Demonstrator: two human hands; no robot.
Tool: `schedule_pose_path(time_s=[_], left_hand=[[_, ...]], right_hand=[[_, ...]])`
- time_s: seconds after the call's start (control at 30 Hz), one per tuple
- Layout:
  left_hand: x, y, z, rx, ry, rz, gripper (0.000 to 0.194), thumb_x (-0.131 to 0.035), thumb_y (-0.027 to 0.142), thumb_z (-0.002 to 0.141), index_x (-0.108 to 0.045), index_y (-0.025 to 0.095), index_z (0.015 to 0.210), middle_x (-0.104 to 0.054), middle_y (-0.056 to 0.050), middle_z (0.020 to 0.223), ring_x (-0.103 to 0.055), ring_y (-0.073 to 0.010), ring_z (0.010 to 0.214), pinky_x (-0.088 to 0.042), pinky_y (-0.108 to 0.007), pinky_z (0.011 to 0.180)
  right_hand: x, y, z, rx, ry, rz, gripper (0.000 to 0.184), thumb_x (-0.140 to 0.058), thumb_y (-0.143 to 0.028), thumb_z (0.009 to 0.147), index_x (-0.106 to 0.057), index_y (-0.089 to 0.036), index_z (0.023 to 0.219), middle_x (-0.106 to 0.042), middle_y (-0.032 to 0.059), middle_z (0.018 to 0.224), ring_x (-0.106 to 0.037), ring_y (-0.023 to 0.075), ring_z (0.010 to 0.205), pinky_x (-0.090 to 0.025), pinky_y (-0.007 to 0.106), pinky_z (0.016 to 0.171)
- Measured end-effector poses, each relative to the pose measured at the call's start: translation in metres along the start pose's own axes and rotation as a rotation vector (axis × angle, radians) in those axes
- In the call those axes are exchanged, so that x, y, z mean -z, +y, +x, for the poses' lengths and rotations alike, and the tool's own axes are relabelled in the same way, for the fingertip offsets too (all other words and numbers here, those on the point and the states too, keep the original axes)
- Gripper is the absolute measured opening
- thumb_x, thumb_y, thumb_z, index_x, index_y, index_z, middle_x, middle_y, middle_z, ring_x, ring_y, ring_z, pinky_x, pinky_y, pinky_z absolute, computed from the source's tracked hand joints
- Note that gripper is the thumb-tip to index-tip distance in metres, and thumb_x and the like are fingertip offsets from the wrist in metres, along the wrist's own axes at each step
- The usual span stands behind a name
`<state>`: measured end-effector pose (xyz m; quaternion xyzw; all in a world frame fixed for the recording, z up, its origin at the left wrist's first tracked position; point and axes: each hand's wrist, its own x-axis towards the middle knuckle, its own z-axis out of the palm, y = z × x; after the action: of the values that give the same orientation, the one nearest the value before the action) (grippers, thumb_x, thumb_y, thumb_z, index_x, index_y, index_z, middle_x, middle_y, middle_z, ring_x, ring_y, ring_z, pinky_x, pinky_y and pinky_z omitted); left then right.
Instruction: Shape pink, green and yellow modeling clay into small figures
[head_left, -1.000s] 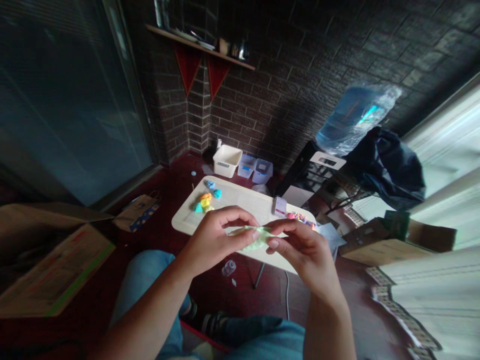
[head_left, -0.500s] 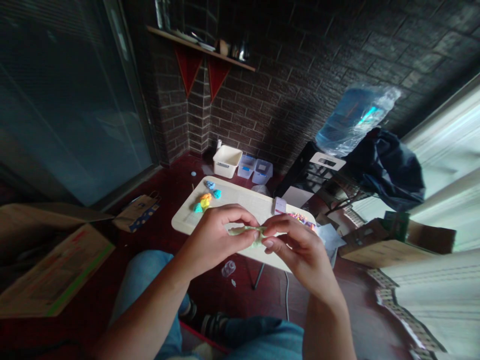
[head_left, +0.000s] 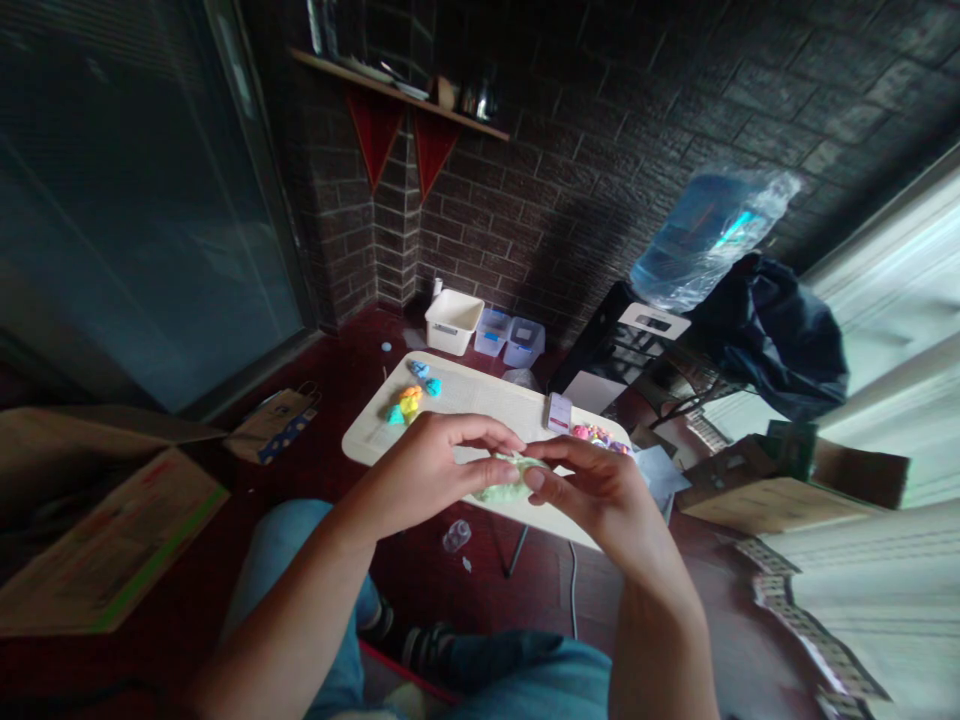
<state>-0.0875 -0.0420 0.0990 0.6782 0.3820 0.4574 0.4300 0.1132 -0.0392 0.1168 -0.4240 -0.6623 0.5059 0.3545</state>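
Between my two hands is a soft piece of pale green modelling clay (head_left: 501,488), held above the near side of a cream table (head_left: 367,440). My left hand (head_left: 446,465) pinches it from the left, thumb in front and fingers curled behind. From the right, my right hand (head_left: 589,480) pinches the same piece with thumb and forefinger. The fingertips nearly meet and cover part of the clay. Beyond my left hand sit lumps of clay: blue (head_left: 420,369), orange (head_left: 410,394), yellow (head_left: 409,406) and teal (head_left: 394,414).
A phone-like device (head_left: 558,412) and a cluster of small colourful pieces (head_left: 600,437) are at the table's right. Behind it stand a white bin (head_left: 454,322) and clear boxes (head_left: 523,343). A water dispenser (head_left: 600,350) is at right; cardboard boxes (head_left: 112,540) flank both sides.
The green clay was stretched thin and folded between my fingers; now it looks bunched and rounder. My hands stay almost in place, fingertips shifting around it.
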Motion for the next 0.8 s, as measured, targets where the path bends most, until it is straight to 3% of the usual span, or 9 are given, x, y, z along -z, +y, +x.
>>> schedule_pose_path(time_s=[0.17, 0.33, 0.43, 0.53, 0.67, 0.8], left_hand=[[-0.006, -0.001, -0.001, 0.11, 0.035, -0.141, 0.029, -0.075, 0.026, 0.076, -0.059, 0.023, 0.101, -0.067, 0.001, 0.087, -0.065, -0.0146, 0.087, -0.051, -0.022, 0.069], [-0.004, 0.0, 0.004, 0.133, 0.01, -0.25, 0.04, -0.079, 0.032, 0.073, -0.059, 0.02, 0.105, -0.069, 0.0, 0.081, -0.065, -0.0146, 0.08, -0.049, -0.022, 0.067], [-0.001, -0.012, 0.007, 0.14, -0.023, -0.427, 0.039, -0.069, 0.043, 0.081, -0.064, 0.018, 0.11, -0.073, -0.006, 0.092, -0.067, -0.017, 0.085, -0.05, -0.026, 0.073], [-0.002, -0.032, 0.006, 0.185, -0.014, -0.578, 0.041, -0.058, 0.051, 0.088, -0.072, 0.015, 0.098, -0.074, -0.011, 0.099, -0.068, -0.0198, 0.091, -0.051, -0.029, 0.079], [-0.01, -0.051, 0.001, 0.163, -0.037, -0.748, 0.036, -0.075, 0.044, 0.075, -0.074, 0.014, 0.095, -0.075, -0.01, 0.091, -0.068, -0.0189, 0.081, -0.054, -0.029, 0.07], [-0.019, -0.056, -0.001, 0.21, 0.02, -0.785, 0.027, -0.083, 0.03, 0.068, -0.075, 0.014, 0.088, -0.075, -0.006, 0.079, -0.066, -0.0134, 0.066, -0.053, -0.025, 0.064]], right_hand=[[-0.001, 0.0, 0.0, -0.014, 0.001, 0.075, 0.018, -0.079, -0.033, 0.075, -0.075, -0.019, 0.086, -0.07, 0.0012, 0.078, -0.061, 0.0103, 0.064, -0.052, 0.021, 0.059], [0.004, 0.015, 0.004, -0.013, 0.001, 0.221, 0.014, -0.081, -0.03, 0.073, -0.076, -0.019, 0.081, -0.071, 0.0005, 0.073, -0.064, 0.01, 0.061, -0.055, 0.021, 0.059], [0.008, 0.03, 0.008, -0.027, 0.04, 0.403, 0.017, -0.085, -0.031, 0.067, -0.077, -0.02, 0.078, -0.072, 0.0001, 0.069, -0.065, 0.0098, 0.055, -0.056, 0.021, 0.057], [0.013, 0.044, 0.01, -0.015, 0.087, 0.535, 0.021, -0.089, -0.032, 0.061, -0.078, -0.021, 0.075, -0.072, -0.0007, 0.066, -0.064, 0.0099, 0.053, -0.057, 0.021, 0.054], [0.016, 0.053, 0.01, 0.016, 0.126, 0.572, 0.02, -0.089, -0.031, 0.061, -0.077, -0.021, 0.073, -0.071, -0.0005, 0.067, -0.065, 0.0115, 0.054, -0.057, 0.023, 0.052], [0.015, 0.056, 0.007, 0.042, 0.132, 0.581, 0.017, -0.088, -0.029, 0.062, -0.078, -0.022, 0.074, -0.07, -0.0011, 0.068, -0.065, 0.0116, 0.056, -0.057, 0.023, 0.053]])
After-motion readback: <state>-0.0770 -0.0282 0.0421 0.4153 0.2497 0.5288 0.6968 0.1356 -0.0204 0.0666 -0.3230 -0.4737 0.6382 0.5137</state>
